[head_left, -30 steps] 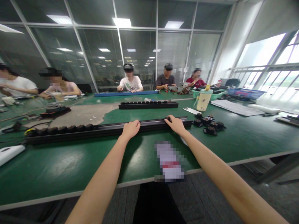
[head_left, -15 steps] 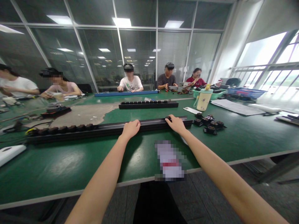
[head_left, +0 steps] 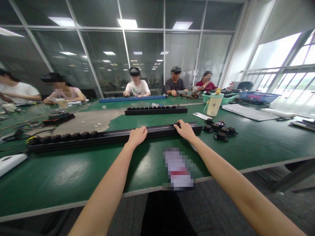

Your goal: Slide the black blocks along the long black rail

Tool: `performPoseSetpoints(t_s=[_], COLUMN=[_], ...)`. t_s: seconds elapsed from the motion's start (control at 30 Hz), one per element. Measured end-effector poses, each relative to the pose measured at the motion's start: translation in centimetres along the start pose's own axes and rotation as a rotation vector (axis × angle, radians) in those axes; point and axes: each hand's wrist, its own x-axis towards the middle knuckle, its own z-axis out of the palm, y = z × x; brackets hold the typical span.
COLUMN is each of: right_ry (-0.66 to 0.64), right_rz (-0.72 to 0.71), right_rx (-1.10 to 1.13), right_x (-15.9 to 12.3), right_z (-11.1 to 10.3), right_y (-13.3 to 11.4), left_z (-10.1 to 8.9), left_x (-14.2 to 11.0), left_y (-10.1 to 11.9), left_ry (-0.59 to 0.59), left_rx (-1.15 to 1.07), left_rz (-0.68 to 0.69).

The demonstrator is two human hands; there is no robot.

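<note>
left hand [head_left: 138, 135] — curled, grip unclear | right hand [head_left: 184, 129] — pinching | arms [head_left: 108, 182] extended

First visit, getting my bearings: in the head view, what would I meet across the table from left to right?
White object, row of black parts, left hand, right hand, loose black parts, blue basket.

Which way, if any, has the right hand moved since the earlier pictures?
No, no visible shift: against the white phone on the table, the right hand keeps the same spot along the black rail.

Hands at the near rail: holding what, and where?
Left hand grips the rail by its near edge; right hand holds a black part, exact spot hidden.
</note>
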Motion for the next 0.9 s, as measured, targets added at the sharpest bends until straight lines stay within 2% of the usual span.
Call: performPoseSetpoints(t_s=[0.9], right_ry=[-0.016], right_rz=[0.047], right_rx=[0.006], right_x=[0.25], right_z=[-0.47], right_y=[0.7], left_z=[-0.2], left_x=[-0.16], left_y=[0.21], left_ry=[-0.005], left_rx=[0.004], left_rz=[-0.014])
